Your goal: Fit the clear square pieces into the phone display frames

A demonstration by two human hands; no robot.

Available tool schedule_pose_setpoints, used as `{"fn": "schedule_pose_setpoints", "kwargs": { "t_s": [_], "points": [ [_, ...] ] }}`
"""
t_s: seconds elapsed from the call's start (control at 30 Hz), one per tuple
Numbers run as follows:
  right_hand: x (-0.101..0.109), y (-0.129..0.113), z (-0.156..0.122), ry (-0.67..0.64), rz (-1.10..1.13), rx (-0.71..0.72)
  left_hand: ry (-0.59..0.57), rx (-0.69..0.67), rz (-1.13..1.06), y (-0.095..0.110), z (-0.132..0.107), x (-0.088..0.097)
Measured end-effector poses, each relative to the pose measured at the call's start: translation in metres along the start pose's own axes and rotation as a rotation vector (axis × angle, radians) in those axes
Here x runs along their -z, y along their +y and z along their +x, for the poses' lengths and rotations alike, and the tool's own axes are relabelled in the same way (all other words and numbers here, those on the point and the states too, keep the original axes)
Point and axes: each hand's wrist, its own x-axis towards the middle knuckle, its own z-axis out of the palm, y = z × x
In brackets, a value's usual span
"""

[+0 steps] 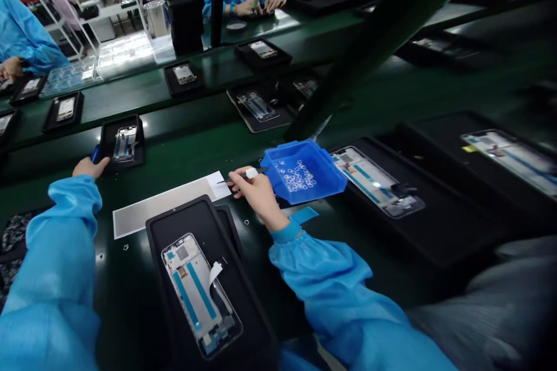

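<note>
My left hand (90, 168) is at the near left corner of a black tray (138, 153), thumb along its front edge and a finger with something blue on it along its side. A phone frame (126, 144) with blue strips lies in that tray. My right hand (256, 194) holds dark tweezers (230, 180), their tips over the white end of a pale flat sheet (163, 204). Something white wraps one of its fingers. Beside it sits a blue bin (272, 171) with many small clear rings. Closest to me, another phone frame (195, 295) with a lifted white flap rests in a black tray (163, 226).
Larger black trays with phone frames (378, 182) stand on the right. A dark green post (369, 52) slants across the bench. More trays (183, 78) line the raised shelf. Small rings (126, 247) lie loose on the bench. Co-workers in blue sleeves (35, 32) sit opposite.
</note>
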Motion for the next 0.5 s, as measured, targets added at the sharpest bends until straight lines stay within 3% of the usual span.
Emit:
{"fn": "schedule_pose_setpoints", "kwargs": {
  "t_s": [0.1, 0.23, 0.3, 0.4, 0.5],
  "points": [
    [-0.007, 0.002, 0.011, -0.011, -0.056, 0.02, -0.075, -0.072, 0.018, 0.035, -0.009, -0.028],
    [-0.018, 0.006, 0.029, 0.0, -0.146, 0.051, -0.435, -0.369, -0.062, 0.103, -0.04, -0.08],
    [-0.022, 0.009, 0.034, 0.007, -0.193, 0.061, -0.536, -0.45, -0.071, 0.128, -0.05, -0.098],
    [-0.025, 0.015, 0.037, 0.017, -0.259, 0.073, -0.561, -0.475, -0.052, 0.143, -0.053, -0.109],
    [-0.025, 0.017, 0.037, 0.006, -0.317, 0.088, -0.555, -0.474, -0.037, 0.142, -0.051, -0.11]
  ]
}}
